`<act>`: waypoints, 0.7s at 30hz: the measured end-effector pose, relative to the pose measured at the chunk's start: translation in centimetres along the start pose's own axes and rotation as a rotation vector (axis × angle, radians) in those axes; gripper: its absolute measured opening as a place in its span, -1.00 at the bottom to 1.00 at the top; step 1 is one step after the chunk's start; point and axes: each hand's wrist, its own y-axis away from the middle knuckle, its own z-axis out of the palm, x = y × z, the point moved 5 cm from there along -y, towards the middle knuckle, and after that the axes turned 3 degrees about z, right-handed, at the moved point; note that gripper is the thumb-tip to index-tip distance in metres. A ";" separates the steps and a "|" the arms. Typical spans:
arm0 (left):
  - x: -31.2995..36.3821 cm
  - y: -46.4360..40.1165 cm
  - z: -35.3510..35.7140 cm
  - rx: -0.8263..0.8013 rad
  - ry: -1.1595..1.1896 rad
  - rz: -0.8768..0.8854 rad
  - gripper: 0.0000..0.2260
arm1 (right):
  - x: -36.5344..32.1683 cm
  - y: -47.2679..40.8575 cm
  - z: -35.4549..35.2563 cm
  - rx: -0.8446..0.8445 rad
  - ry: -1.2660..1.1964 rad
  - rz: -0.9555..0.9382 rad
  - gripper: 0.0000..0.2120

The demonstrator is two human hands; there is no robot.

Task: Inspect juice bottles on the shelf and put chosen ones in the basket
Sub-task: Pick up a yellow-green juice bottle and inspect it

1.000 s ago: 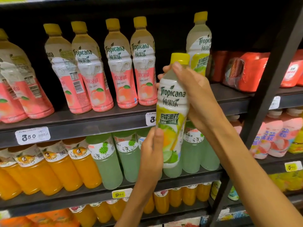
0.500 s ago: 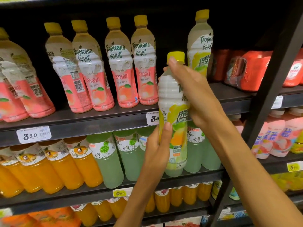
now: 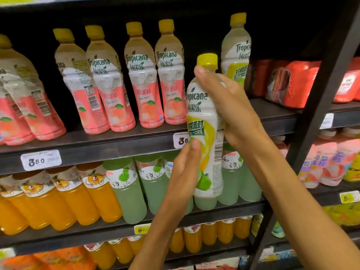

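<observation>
Here two hands (image 3: 229, 106) grip one lemon bottle (image 3: 206, 133); seemingly six peach bottles (image 3: 144, 78) shelved.

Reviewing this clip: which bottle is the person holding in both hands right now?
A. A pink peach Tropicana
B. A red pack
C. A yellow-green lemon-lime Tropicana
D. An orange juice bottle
C: the right hand grips the upper part and the left hand holds the lower part of a Tropicana bottle with a yellow cap and yellow-green citrus label.
</observation>
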 end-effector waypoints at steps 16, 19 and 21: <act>0.9 0.6 -0.2 -0.099 0.119 -0.043 -0.38 | 1.0 -0.2 -0.3 -0.075 -0.110 0.088 -0.85; 0.6 0.8 0.4 -0.079 0.157 -0.093 -0.33 | 0.8 -0.2 0.0 -0.125 -0.117 0.114 -0.79; 0.9 1.0 0.9 -0.154 0.331 -0.127 -0.44 | 0.9 -0.2 0.0 -0.153 -0.194 0.148 -0.79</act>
